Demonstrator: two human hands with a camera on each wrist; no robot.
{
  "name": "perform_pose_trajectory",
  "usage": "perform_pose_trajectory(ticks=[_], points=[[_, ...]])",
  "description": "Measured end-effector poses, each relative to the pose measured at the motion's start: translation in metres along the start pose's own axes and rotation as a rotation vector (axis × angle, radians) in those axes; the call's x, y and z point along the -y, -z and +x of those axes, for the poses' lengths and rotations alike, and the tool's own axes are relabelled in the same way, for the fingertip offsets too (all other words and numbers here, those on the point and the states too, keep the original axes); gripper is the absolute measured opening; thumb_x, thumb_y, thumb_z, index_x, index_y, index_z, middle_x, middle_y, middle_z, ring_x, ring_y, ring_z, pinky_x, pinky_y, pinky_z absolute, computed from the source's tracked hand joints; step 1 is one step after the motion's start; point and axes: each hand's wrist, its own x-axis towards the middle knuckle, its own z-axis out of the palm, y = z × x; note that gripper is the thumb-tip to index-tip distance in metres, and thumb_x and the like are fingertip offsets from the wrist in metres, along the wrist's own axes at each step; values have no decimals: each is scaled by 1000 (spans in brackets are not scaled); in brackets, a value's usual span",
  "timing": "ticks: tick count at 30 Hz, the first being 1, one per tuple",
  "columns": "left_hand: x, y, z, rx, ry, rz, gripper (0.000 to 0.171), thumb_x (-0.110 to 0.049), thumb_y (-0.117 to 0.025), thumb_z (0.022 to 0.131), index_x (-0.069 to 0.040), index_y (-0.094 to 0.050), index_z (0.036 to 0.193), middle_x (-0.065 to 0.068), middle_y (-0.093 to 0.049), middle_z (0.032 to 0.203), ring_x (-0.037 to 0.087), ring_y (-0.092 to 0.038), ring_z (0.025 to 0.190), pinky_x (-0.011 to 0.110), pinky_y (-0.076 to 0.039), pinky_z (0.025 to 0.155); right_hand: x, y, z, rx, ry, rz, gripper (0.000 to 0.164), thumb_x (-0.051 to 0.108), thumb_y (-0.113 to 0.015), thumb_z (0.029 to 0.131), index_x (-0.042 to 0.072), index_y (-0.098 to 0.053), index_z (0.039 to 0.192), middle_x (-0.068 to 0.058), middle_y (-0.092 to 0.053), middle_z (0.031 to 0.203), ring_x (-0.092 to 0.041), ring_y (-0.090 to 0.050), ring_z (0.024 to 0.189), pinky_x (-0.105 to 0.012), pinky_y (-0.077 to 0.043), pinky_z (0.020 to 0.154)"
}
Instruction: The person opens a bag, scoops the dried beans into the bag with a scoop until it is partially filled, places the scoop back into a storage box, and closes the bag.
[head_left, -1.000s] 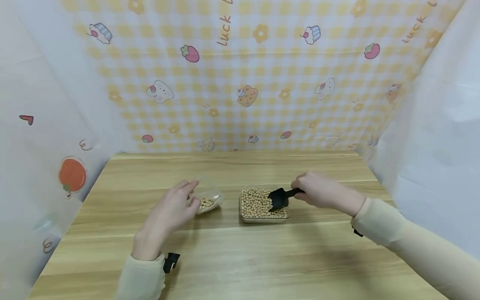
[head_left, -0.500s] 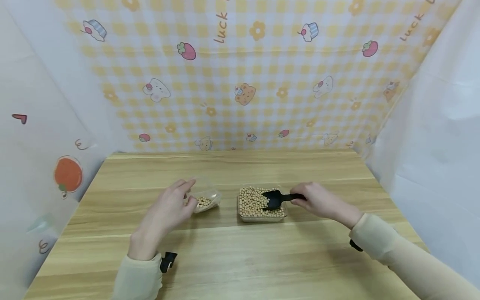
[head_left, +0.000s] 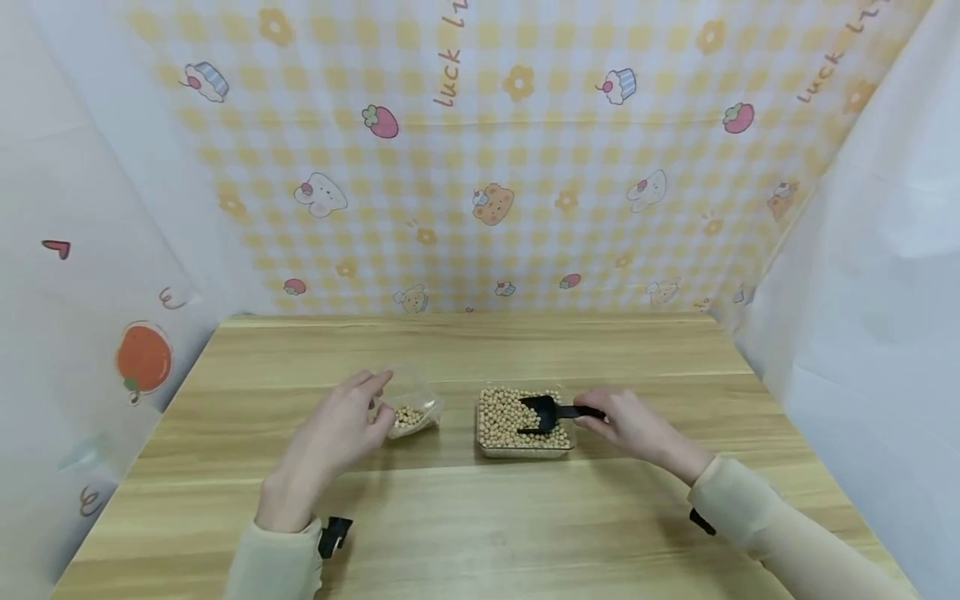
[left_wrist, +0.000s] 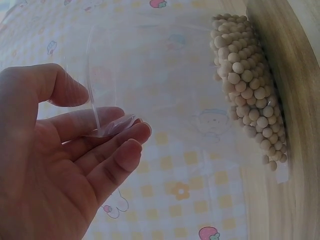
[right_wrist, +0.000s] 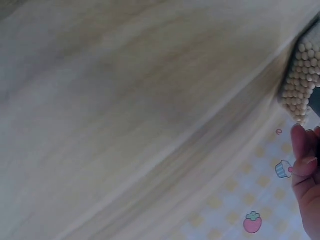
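Observation:
My left hand (head_left: 322, 454) holds a clear plastic bag (head_left: 430, 408) by its mouth, the rim between thumb and curled fingers in the left wrist view. Round pale beans like soybeans (left_wrist: 245, 85) lie in the bag's bottom, which rests on the table. To the right stands a clear rectangular container (head_left: 525, 453) filled with the same beans (head_left: 497, 417). My right hand (head_left: 630, 429) grips the handle of a black scoop (head_left: 547, 414) from the right side. The scoop's blade sits partly sunk among the container's beans. Only some right fingertips show in the right wrist view.
A wood-grain table (head_left: 480, 533) carries the bag and the container, a short gap between them. Behind it hangs a yellow checked cloth (head_left: 450, 167) with printed figures. White sheets (head_left: 862, 250) close off both sides.
My right hand has come down and pushed the scoop leftward into the container's beans. The left hand keeps its hold on the bag almost unmoved. The head view has shifted slightly.

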Motion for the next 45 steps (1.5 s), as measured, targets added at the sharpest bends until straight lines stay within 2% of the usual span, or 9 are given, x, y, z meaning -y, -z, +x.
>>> perform_pose_trajectory(ticks=[5, 10, 17, 19, 24, 26, 30, 37, 45], points=[[0, 1, -2, -10, -3, 2, 52, -14, -53, 88, 6, -53, 136, 6, -62, 102, 18, -54, 82, 31, -46, 66, -2, -3, -3, -36, 2, 26, 21, 10, -74, 86, 3, -70, 105, -6, -71, 97, -17, -67, 85, -34, -56, 71], [-1, 1, -2, -11, -1, -2, 53, -14, -53, 87, 5, -53, 136, 4, -60, 98, 15, -50, 75, 29, -45, 62, -5, -4, -7, -61, 1, 54, 23, 11, -75, 85, 2, -71, 106, -8, -72, 100, -20, -69, 90, -37, -56, 76], [-2, 2, -2, -3, 3, -11, 52, -13, -52, 88, 4, -52, 137, 6, -61, 101, 13, -48, 70, 28, -43, 58, -11, -4, -16, -35, -149, 261, 23, 12, -72, 87, 5, -73, 109, -7, -72, 101, -7, -61, 71, -27, -52, 61], [-2, 2, -1, -6, -1, -6, 52, -13, -52, 87, 5, -53, 137, 6, -61, 101, 13, -49, 71, 29, -44, 60, -13, -5, -19, -27, -185, 264, 26, 14, -72, 88, 4, -72, 111, -8, -72, 103, -5, -60, 70, -27, -53, 63], [-2, 2, 0, -9, -6, 2, 52, -12, -52, 87, 5, -53, 135, 5, -62, 102, 15, -50, 75, 31, -44, 64, -13, -5, -23, -24, -226, 240, 32, 19, -71, 89, 1, -70, 116, -9, -71, 109, -12, -67, 85, -31, -55, 74], [-2, 3, 0, -5, -4, 2, 52, -12, -52, 87, 5, -53, 136, 5, -61, 101, 15, -50, 75, 31, -44, 64, -12, -3, -23, -37, -233, 260, 31, 19, -70, 90, 2, -70, 116, -8, -72, 107, -13, -67, 85, -32, -56, 73], [-2, 3, 0, 0, -2, 4, 52, -12, -52, 87, 5, -53, 136, 5, -61, 101, 15, -50, 75, 31, -43, 64, -12, -2, -25, -75, -245, 307, 28, 18, -71, 89, 5, -72, 114, -7, -73, 103, -10, -65, 74, -28, -55, 64], [-2, 2, 0, 0, -6, 4, 52, -11, -52, 86, 5, -53, 136, 3, -60, 99, 14, -48, 72, 30, -43, 62, -11, 1, -25, -126, -270, 342, 32, 17, -71, 89, 2, -70, 117, -10, -72, 103, -14, -60, 58, -26, -50, 52], [-1, 1, 0, 11, 12, -4, 53, -12, -52, 87, 4, -52, 137, 3, -59, 99, 13, -48, 71, 29, -42, 59, -8, 15, -16, -158, -267, 304, 31, 17, -70, 90, 3, -70, 117, -9, -71, 109, -10, -63, 75, -29, -52, 62]])
